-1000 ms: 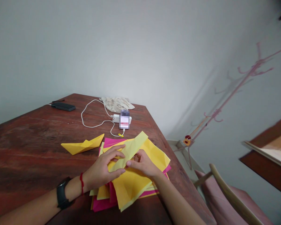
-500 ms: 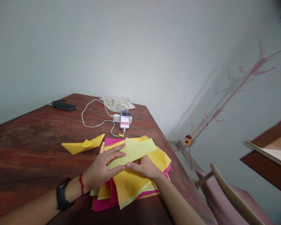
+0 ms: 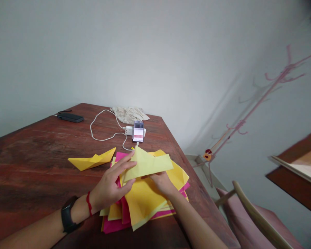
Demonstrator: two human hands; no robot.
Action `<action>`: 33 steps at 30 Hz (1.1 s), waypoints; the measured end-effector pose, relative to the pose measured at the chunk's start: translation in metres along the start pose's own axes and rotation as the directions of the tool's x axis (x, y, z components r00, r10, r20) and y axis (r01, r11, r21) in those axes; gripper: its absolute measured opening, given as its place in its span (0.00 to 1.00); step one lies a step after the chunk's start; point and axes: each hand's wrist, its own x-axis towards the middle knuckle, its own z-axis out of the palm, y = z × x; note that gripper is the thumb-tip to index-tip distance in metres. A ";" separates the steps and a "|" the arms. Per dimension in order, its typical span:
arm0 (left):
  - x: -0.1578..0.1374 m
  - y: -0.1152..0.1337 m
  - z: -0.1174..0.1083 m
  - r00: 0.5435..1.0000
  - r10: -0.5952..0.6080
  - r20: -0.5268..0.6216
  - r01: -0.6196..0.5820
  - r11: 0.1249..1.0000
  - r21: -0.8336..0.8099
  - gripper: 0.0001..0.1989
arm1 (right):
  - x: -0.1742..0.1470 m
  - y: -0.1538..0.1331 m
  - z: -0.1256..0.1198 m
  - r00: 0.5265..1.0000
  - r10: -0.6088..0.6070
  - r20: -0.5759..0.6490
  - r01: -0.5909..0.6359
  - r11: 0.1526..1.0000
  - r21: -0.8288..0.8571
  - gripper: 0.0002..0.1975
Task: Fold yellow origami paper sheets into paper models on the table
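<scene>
A folded pale yellow paper (image 3: 147, 165) with a peaked top edge is held above a loose pile of yellow and pink paper sheets (image 3: 142, 204). My left hand (image 3: 114, 185) has its fingers and thumb around the paper's left end. From the right, my right hand (image 3: 162, 181) grips the lower edge, with its fingers partly hidden beneath the paper. Left of the pile, a folded yellow paper boat (image 3: 93, 160) lies on the wooden table (image 3: 41, 180).
Behind the pile, a phone (image 3: 138, 133) rests against a white power bank (image 3: 129, 130) with a looped white cable (image 3: 103, 140). A crumpled cloth (image 3: 129, 114) and a dark device (image 3: 70, 118) lie farther back. A chair (image 3: 254, 218) stands right of the table.
The folded paper has tilted up, and its left peak stands higher. My left thumb has drawn back to the left. My right hand's fingers have slipped further under the paper.
</scene>
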 end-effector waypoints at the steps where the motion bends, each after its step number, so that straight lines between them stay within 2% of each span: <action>1: 0.000 0.001 0.000 1.000 0.011 -0.006 -0.011 1.000 0.000 0.22 | 0.001 0.000 0.000 0.999 -0.009 -0.035 0.009 1.000 0.001 0.16; 3: -0.001 0.001 0.000 1.000 0.017 -0.015 -0.018 1.000 -0.015 0.25 | 0.003 -0.001 0.001 0.996 -0.058 -0.062 0.057 0.998 -0.021 0.15; 6: -0.001 0.001 0.001 0.999 -0.029 -0.038 0.026 0.996 -0.081 0.25 | 0.004 -0.002 0.002 0.986 -0.159 -0.041 0.156 0.986 -0.060 0.14; 10: 0.001 -0.004 0.003 0.981 -0.189 -0.033 0.173 0.948 -0.268 0.25 | 0.004 -0.001 0.002 0.959 -0.283 -0.018 0.279 0.953 -0.115 0.13; 14: 0.003 -0.012 0.006 0.944 -0.329 0.028 0.308 0.847 -0.434 0.26 | 0.004 -0.002 0.000 0.943 -0.332 -0.033 0.322 0.930 -0.176 0.13; 17: 0.006 -0.016 0.007 0.921 -0.384 0.072 0.360 0.764 -0.535 0.25 | 0.004 -0.003 -0.001 0.940 -0.337 -0.045 0.321 0.923 -0.215 0.13; 20: 0.009 -0.017 0.007 0.902 -0.415 0.118 0.397 0.692 -0.603 0.24 | 0.005 -0.003 -0.004 0.955 -0.292 -0.045 0.276 0.938 -0.211 0.14; 22: 0.010 -0.019 0.007 0.909 -0.398 0.120 0.386 0.699 -0.602 0.25 | 0.005 -0.002 -0.005 0.967 -0.252 -0.026 0.242 0.949 -0.200 0.15; 27: 0.007 -0.024 0.009 0.946 -0.320 0.060 0.307 0.815 -0.491 0.28 | 0.003 0.001 0.000 0.981 -0.166 0.106 0.183 0.965 -0.186 0.18; 30: 0.005 -0.025 0.011 0.939 -0.339 0.060 0.324 0.812 -0.486 0.30 | -0.001 0.000 0.005 0.975 -0.166 0.148 0.197 0.954 -0.226 0.23; 33: 0.005 -0.023 0.011 0.922 -0.381 0.069 0.357 0.766 -0.535 0.34 | -0.004 -0.002 0.007 0.963 -0.215 0.164 0.259 0.908 -0.329 0.26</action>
